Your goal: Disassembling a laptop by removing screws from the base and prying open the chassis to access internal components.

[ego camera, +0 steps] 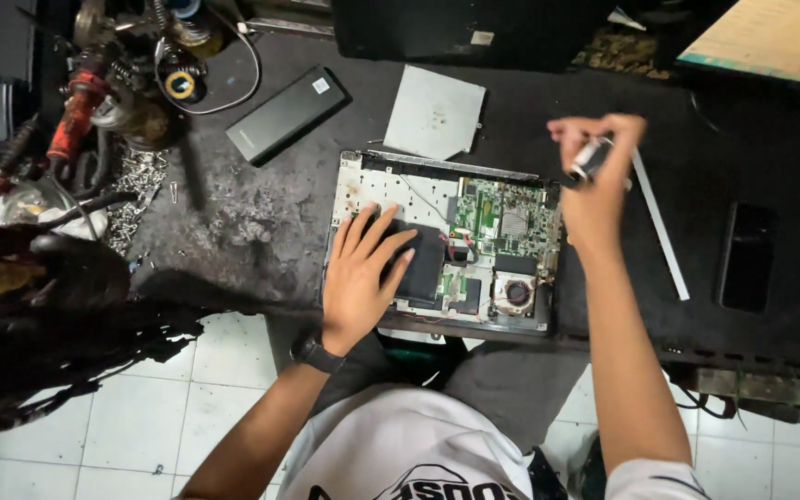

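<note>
While the left hand (360,278) lies flat with fingers spread on the black drive (418,264) inside the opened laptop base (446,241) at mid-frame, the right hand (597,181) is raised just right of it — its grip closed on a small silver-and-black tool (590,158). Farther back on the dark bench (233,231) lie a grey cover plate (434,113) and, in the upper left, a black battery pack (287,113) — a white strip (661,227) runs along the right.
</note>
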